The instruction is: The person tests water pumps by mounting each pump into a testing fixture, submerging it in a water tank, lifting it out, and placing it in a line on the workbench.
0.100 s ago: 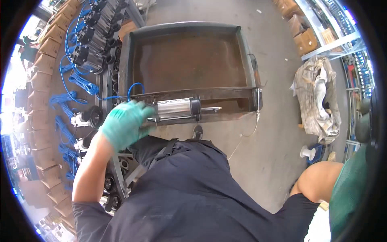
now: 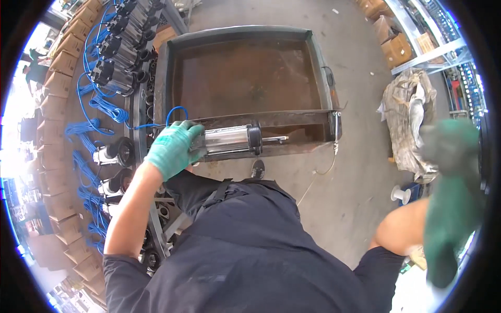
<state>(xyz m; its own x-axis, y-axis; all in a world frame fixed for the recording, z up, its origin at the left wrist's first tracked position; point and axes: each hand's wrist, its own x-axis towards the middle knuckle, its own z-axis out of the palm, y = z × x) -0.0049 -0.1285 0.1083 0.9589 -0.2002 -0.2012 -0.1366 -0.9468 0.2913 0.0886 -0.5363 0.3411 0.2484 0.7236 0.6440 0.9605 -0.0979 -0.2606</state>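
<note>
A pump motor (image 2: 227, 140), a steel cylinder with a black end ring and a thin shaft pointing right, lies across the near edge of a metal tank (image 2: 165, 78). My left hand (image 2: 175, 147), in a green glove, has its fingers wrapped round the motor's left end and hides it. A blue cable (image 2: 177, 108) loops up beside that hand. At the far right, close to the camera and away from the motor, my right hand (image 2: 453, 193) is raised in a green and dark glove. It is blurred, and its fingers cannot be made out.
Brownish liquid fills the tank. Several black-and-steel pumps (image 2: 112, 77) with coiled blue cables (image 2: 108, 108) line a rack on the left, before stacked cartons (image 2: 55, 107). A thin hose (image 2: 334, 156) hangs at the tank's right corner. A crumpled sack (image 2: 399, 122) and a white spool (image 2: 401, 194) stand right.
My left hand has moved slightly right and settled round the motor's end. My right hand has swung up and more of its glove shows.
</note>
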